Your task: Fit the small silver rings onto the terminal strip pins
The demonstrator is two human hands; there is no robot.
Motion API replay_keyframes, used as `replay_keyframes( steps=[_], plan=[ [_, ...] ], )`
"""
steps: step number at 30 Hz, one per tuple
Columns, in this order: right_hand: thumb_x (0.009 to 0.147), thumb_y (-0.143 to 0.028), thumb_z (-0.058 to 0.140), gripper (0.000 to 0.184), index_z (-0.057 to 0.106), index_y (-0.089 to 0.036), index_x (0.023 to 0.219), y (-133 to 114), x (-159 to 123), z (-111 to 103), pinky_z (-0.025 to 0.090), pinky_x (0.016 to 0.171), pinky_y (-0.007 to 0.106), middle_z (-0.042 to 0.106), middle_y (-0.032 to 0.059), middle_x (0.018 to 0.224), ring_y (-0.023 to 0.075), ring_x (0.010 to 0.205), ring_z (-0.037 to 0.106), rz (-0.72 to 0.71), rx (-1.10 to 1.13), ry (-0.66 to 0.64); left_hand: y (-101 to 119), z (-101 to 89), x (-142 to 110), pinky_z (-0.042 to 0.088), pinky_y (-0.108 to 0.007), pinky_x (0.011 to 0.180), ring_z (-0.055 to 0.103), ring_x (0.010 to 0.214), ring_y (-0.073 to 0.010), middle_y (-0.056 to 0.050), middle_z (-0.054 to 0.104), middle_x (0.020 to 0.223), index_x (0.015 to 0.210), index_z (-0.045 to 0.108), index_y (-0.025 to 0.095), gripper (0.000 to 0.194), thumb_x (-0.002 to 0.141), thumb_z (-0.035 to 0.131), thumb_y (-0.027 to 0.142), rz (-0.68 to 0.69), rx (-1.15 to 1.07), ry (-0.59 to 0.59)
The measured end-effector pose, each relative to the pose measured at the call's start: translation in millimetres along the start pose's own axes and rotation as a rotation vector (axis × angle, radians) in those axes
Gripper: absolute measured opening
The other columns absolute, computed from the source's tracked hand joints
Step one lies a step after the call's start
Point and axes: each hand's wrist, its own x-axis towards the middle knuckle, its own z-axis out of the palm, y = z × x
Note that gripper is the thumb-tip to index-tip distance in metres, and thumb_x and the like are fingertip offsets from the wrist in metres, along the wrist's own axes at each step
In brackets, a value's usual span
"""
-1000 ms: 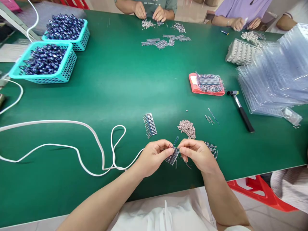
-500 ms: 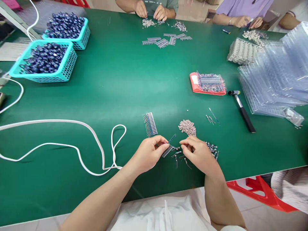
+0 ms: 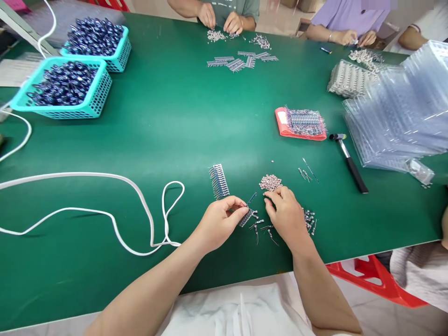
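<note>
Between thumb and forefinger, my left hand point(image 3: 224, 221) pinches a small strip of circuit boards point(image 3: 246, 218). A thin blue piece point(image 3: 251, 199) sticks up beside its fingertips. My right hand point(image 3: 287, 217) has its fingers apart, the forefinger at the near edge of a pile of small pinkish discs point(image 3: 270, 182); whether a fingertip touches a disc I cannot tell. Loose small parts with wire legs point(image 3: 256, 228) lie between my hands. More such parts point(image 3: 309, 219) are partly hidden behind my right hand. A blue strip with wire legs point(image 3: 219, 181) lies just beyond my left hand.
A hammer point(image 3: 353, 168) and a red-wrapped bundle of strips point(image 3: 303, 123) lie to the right, near stacked clear plastic trays point(image 3: 395, 116). White cables point(image 3: 115, 177) cross the left side. Turquoise baskets point(image 3: 101, 88) hold dark blue parts. Co-workers' hands point(image 3: 233, 22) are busy across the table.
My right hand has moved slightly forward and its fingers have spread, reaching the disc pile. My left hand keeps its pinch on the strip, almost in the same place.
</note>
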Motion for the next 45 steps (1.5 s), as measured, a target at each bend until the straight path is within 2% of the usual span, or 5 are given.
replay_keyframes(
  steps=[11,19,26,34,45],
  plan=[
    [0.09,-0.018,0.054,0.009,0.062,-0.018,0.095,0.2,-1.0,-0.1,0.048,0.078,0.033,0.062,0.0075,0.094,0.0226,0.092,0.059,-0.018,0.094,-0.027,-1.8,-0.4,-0.7,0.05,-0.028,0.068,0.063,0.073,-0.0173,-0.004,0.069,0.081,0.089,0.066,0.017,0.02,0.088,0.058,0.036,0.005,0.0,-0.012],
    [0.09,-0.015,0.052,0.012,0.062,-0.019,0.083,3.1,0.2,4.4,0.047,0.071,0.033,0.062,0.0064,0.084,0.0216,0.083,0.058,-0.055,0.066,0.029,-3.4,0.6,-1.0,0.049,-0.028,0.069,0.062,0.073,-0.0173,-0.003,0.069,0.082,0.088,0.065,0.018,0.019,0.089,0.059,0.036,0.003,-0.006,-0.014],
    [0.086,-0.012,0.059,0.011,0.062,-0.02,0.091,-16.1,-3.6,-9.3,0.051,0.071,0.029,0.061,0.0032,0.087,0.0153,0.08,0.06,-0.149,0.508,0.232,-1.4,3.3,-2.3,0.048,-0.034,0.092,0.061,0.114,-0.0248,-0.009,0.072,0.106,0.084,0.062,0.017,0.012,0.087,0.064,0.028,0.056,-0.415,-0.129],
    [0.082,-0.004,0.065,0.032,0.066,-0.025,0.107,-21.6,-10.7,-12.2,0.053,0.064,0.029,0.063,0.0032,0.085,0.0145,0.074,0.061,-0.264,0.475,0.459,5.0,9.5,-11.9,0.049,-0.031,0.089,0.065,0.108,-0.0215,-0.008,0.074,0.103,0.082,0.063,0.016,0.011,0.085,0.07,0.024,0.061,-0.722,-0.168],
    [0.084,-0.006,0.063,0.027,0.063,-0.023,0.105,-26.4,-10.1,-17.5,0.053,0.061,0.027,0.064,0.003,0.085,0.0135,0.071,0.062,-0.229,0.504,0.462,8.0,10.7,-14.4,0.052,-0.029,0.087,0.067,0.094,-0.0163,-0.009,0.075,0.103,0.084,0.067,0.015,0.009,0.084,0.072,0.023,0.076,-0.713,-0.14]
  ],
)
